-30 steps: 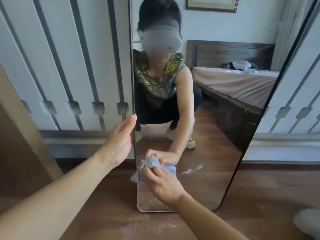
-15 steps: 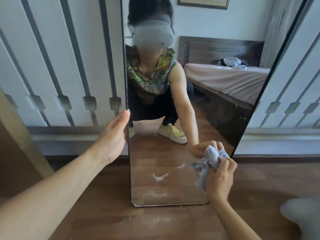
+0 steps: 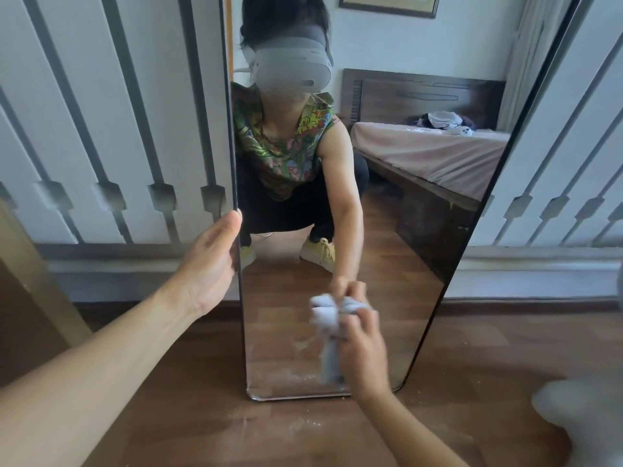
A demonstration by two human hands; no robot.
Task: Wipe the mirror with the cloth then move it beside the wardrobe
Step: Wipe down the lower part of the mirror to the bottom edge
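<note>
The tall mirror stands with its bottom edge on the wooden floor, near the floor's far edge where it meets the skirting. Its top is out of view, against a white panelled surface with grey bars.

The left hand lies against the mirror's left edge, well above the floor, with one digit stretched up along the dark frame. The other fingers are hidden past that edge, so whether this hand grips the frame or only steadies it cannot be told.

The right hand is closed around a bunched pale blue cloth and presses it to the lower part of the glass, about midway between the side edges. A loose tail of the cloth hangs down below the fist towards the mirror's bottom edge (this part is blurred). Faint whitish smears show on the glass beside the cloth and along the bottom edge.

Pale specks lie scattered on the floor just in front of the mirror's base. In the glass a crouching person and a bed are reflected.
</note>
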